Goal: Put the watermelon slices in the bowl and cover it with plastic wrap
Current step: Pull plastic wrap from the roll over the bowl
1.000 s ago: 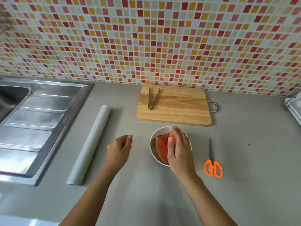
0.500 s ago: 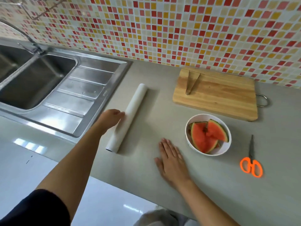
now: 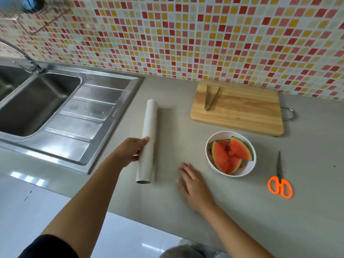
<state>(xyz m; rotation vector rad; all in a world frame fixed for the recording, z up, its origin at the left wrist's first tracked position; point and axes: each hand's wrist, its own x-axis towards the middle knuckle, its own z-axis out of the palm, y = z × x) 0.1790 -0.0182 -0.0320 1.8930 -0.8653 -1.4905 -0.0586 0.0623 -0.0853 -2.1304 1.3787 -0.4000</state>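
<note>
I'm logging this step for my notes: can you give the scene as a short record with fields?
slices: watermelon in the bowl, uncovered
wrap roll: roll lying on the counter between sink and bowl
left hand: left hand at the roll's side, fingers on it
right hand: right hand flat on the counter, left of the bowl, holding nothing
scissors: scissors right of the bowl
board: board behind the bowl, tongs on it
sink: sink at left
</note>
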